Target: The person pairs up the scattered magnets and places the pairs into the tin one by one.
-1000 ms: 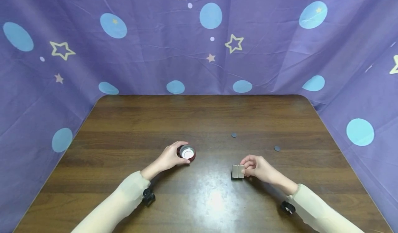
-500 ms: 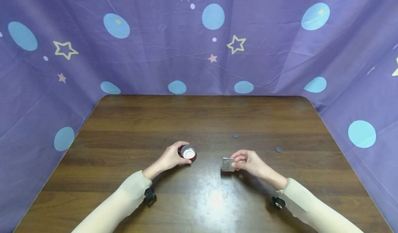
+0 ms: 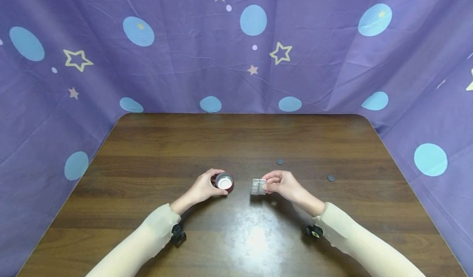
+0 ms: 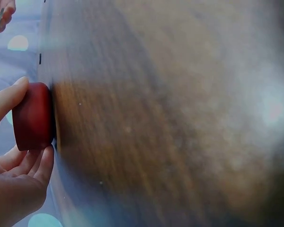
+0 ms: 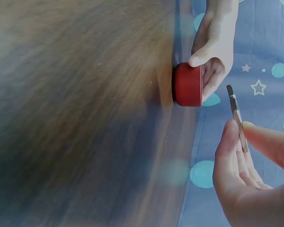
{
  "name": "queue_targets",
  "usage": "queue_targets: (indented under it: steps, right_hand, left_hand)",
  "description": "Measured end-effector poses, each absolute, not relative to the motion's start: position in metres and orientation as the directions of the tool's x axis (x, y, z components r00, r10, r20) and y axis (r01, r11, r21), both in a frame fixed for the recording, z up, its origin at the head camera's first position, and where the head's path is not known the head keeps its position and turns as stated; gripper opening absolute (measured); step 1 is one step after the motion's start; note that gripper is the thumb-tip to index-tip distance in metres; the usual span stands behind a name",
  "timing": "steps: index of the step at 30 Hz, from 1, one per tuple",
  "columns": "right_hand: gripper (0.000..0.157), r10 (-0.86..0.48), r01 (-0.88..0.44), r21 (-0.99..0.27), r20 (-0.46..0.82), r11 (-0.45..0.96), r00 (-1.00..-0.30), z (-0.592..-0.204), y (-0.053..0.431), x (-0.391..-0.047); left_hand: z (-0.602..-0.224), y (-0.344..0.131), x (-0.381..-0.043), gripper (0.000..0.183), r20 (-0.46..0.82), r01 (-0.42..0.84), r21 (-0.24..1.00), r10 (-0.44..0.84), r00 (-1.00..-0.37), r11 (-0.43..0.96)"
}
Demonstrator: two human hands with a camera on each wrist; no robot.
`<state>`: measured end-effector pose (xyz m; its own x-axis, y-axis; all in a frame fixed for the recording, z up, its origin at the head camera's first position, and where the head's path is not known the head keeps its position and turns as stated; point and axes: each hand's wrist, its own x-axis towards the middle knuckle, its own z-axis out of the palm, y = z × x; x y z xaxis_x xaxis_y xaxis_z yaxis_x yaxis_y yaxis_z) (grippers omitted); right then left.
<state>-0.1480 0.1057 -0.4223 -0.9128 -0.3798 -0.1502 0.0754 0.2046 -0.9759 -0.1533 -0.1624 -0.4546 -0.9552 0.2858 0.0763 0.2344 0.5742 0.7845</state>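
Observation:
My left hand grips a small round red container standing on the table. Its inside is silvery, with a white round bottom. In the left wrist view, thumb and fingers lie on opposite sides of the red wall. To the right of it, my right hand pinches a thin silver metal hinge by its right side. Two flat leaves meet at a seam. The right wrist view shows the hinge edge-on between thumb and fingers, raised off the table and apart from the container.
Two small dark grey discs lie flat on the wooden table: one disc behind my right hand, the other disc farther right. A purple patterned cloth hangs around the back and sides of the table.
My right hand has moved left and slightly away from me with the hinge, bringing it close to the red container. My left hand stays in place on the container.

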Motion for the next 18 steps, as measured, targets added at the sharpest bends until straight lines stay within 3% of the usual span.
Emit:
queue_targets:
  steps: [8, 15, 18]
  right_hand:
    - [0.029, -0.375, 0.090, -0.982, -0.148, 0.169, -0.915, -0.423, 0.089, -0.159]
    - [0.029, -0.384, 0.074, -0.984, -0.133, 0.165, -0.914, -0.422, 0.074, -0.167]
    - [0.028, -0.376, 0.074, -0.982, -0.136, 0.174, -0.916, -0.422, 0.066, -0.169]
  left_hand:
    - [-0.458, -0.164, -0.154, 0.058, 0.091, 0.245, 0.792, 0.289, -0.953, 0.559]
    - [-0.474, -0.171, -0.159, 0.057, 0.233, 0.373, 0.803, 0.332, -0.914, 0.464]
    - [-0.472, -0.169, -0.159, 0.057, 0.195, 0.340, 0.798, 0.320, -0.927, 0.498]
